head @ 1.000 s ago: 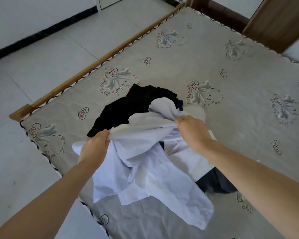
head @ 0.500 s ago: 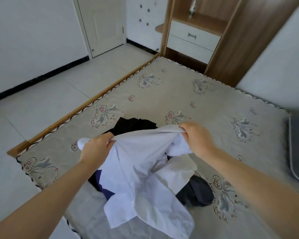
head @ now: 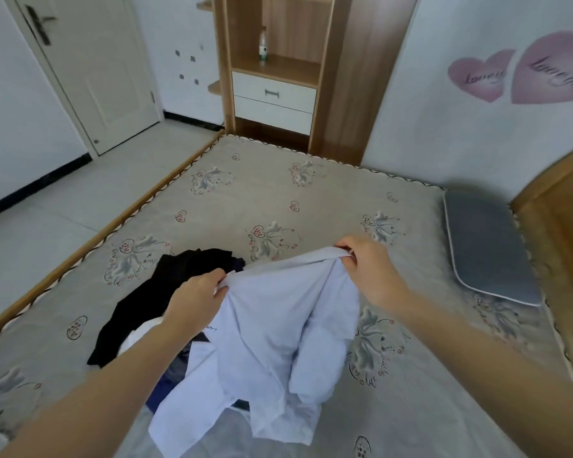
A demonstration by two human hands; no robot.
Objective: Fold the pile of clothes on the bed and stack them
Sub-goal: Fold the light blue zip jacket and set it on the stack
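Note:
A pale blue shirt (head: pixel 272 342) hangs crumpled between my hands above the bed (head: pixel 311 200). My left hand (head: pixel 196 302) pinches its upper edge on the left. My right hand (head: pixel 368 269) grips the collar edge on the right, held a little higher. The shirt's lower part drapes over the pile. Beneath and to the left lie a black garment (head: pixel 159 292), a white piece (head: pixel 136 338) and a dark blue garment (head: pixel 169 381), partly hidden by my left forearm and the shirt.
A grey pillow (head: pixel 487 246) lies at the bed's right side by a wooden headboard (head: pixel 563 206). The bed's wooden left edge (head: pixel 113 223) borders tiled floor. A wooden shelf unit (head: pixel 278 77) with drawers stands beyond the far edge.
Both hands have lifted the pale blue shirt higher off the pile and drawn its top edge out between them. My view has tilted up, showing the far wall and pillow.

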